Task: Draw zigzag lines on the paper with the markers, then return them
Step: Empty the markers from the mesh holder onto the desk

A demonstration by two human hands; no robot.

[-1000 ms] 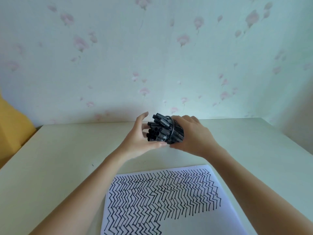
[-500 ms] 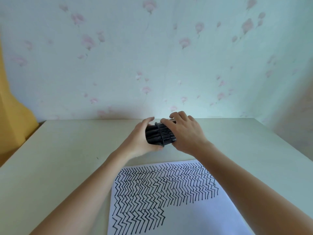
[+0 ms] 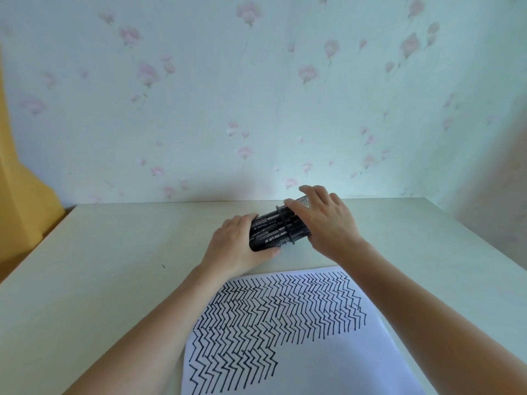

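A black mesh pen holder (image 3: 300,231) lies tipped on its side near the far middle of the table, full of several black markers (image 3: 266,232) whose ends stick out to the left. My right hand (image 3: 328,223) grips the holder from above and the right. My left hand (image 3: 236,246) cups the protruding marker ends, fingers curled round them. The white paper (image 3: 328,357), covered in rows of black zigzag lines over its upper and left parts, lies in front of me.
The pale table (image 3: 114,280) runs back to a wall with pink flower wallpaper (image 3: 256,109). A yellow object (image 3: 22,201) stands at the far left beside the table edge.
The holder with markers has been tipped from held up and tilted to lying sideways low over the table. My left hand has closed over the marker ends.
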